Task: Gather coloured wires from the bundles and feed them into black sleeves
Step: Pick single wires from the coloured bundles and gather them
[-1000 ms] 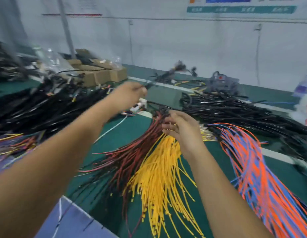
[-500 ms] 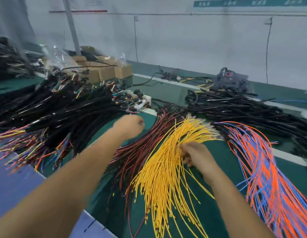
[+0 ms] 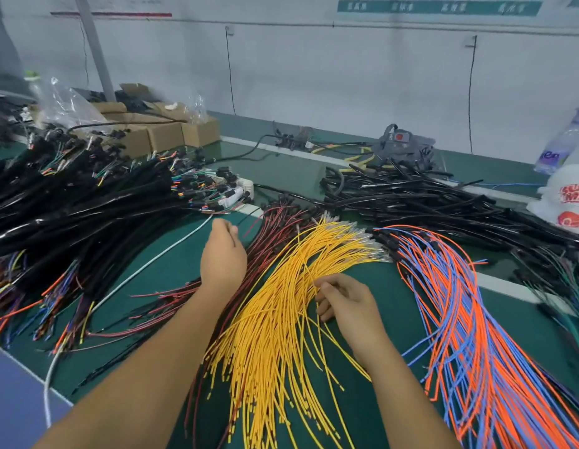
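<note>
Green bench mat (image 3: pixel 171 273) under everything, pale wall behind, cardboard boxes (image 3: pixel 165 134) at the far left edge. Heaped on the left: finished black sleeves (image 3: pixel 71 205) with coloured ends poking out. Next over, dark red wires (image 3: pixel 275 228), with the left hand (image 3: pixel 223 254) resting on them, fingertips drawn together at the far end; can't tell whether pinching a strand. Centre: fanned yellow wires (image 3: pixel 275 319), thin, light, floppy, likely to snag and drag neighbours along. Best taken near the metal-tipped ends and drawn out lengthwise, one strand at a time. Right hand (image 3: pixel 343 299) on the bundle's right edge, fingers curled, seemingly pinching a strand or two. Further right: orange and blue wires (image 3: pixel 469 319), loose empty sleeves (image 3: pixel 427 196) behind, white plastic bag (image 3: pixel 570 196) at the edge.
</note>
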`<control>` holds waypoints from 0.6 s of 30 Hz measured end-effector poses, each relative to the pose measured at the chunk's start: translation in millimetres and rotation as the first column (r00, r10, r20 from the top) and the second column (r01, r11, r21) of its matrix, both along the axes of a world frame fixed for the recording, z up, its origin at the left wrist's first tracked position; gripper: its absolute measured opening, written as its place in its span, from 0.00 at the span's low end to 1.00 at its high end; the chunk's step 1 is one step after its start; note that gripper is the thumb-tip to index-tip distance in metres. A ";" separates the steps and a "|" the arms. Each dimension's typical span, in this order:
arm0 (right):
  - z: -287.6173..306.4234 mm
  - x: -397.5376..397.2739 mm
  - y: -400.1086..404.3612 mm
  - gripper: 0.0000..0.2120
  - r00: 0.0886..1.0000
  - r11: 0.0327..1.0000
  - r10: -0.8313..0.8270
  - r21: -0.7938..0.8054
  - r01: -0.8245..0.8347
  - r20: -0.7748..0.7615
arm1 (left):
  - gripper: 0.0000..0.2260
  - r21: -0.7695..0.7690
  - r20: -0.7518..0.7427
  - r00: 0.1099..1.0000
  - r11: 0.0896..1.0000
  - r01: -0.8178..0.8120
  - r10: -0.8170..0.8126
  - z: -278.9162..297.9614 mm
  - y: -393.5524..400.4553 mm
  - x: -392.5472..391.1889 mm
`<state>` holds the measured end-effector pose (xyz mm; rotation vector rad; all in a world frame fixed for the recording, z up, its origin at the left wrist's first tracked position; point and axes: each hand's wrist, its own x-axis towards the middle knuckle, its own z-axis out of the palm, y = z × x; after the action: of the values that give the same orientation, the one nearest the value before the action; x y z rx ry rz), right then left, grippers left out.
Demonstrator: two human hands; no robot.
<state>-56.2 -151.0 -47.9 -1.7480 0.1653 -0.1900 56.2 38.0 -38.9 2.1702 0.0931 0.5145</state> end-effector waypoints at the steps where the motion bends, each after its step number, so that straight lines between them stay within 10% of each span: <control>1: -0.1 -0.5 -0.2 0.11 1.000 1.000 -0.005 0.015 0.005 0.010 | 0.06 0.030 0.036 0.998 0.998 0.048 -0.050 4.9 -5.1 -7.9; 6: 14.3 10.0 -0.3 0.17 0.996 0.941 -0.080 0.327 0.090 -0.044 | 0.02 0.345 0.023 0.875 0.825 0.447 -0.484 29.6 -45.7 -60.4; 9: 42.8 21.2 -12.8 0.23 0.992 0.666 -0.044 0.737 0.115 -0.115 | 0.07 0.616 -0.046 0.683 0.518 0.593 -0.729 32.3 -74.3 -93.1; 13: 54.4 15.2 -43.6 0.11 0.975 0.625 -0.038 0.756 0.194 -0.218 | 0.04 0.719 0.029 0.453 0.334 0.610 -0.891 40.1 -82.3 -107.9; 15: 46.1 7.4 -59.1 0.11 0.958 0.685 -0.074 0.684 0.251 -0.277 | 0.06 0.716 0.082 0.406 0.337 0.611 -0.910 38.6 -79.5 -102.7; 18: 33.5 -5.5 -73.7 0.12 0.942 0.751 -0.181 0.578 0.318 -0.283 | 0.19 0.531 0.051 0.652 0.574 0.624 -0.756 34.0 -82.5 -84.2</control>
<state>-61.8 -224.7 -14.4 -1.0712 0.5616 -0.1245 -27.9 -44.4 -4.9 2.3224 -1.1406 0.3724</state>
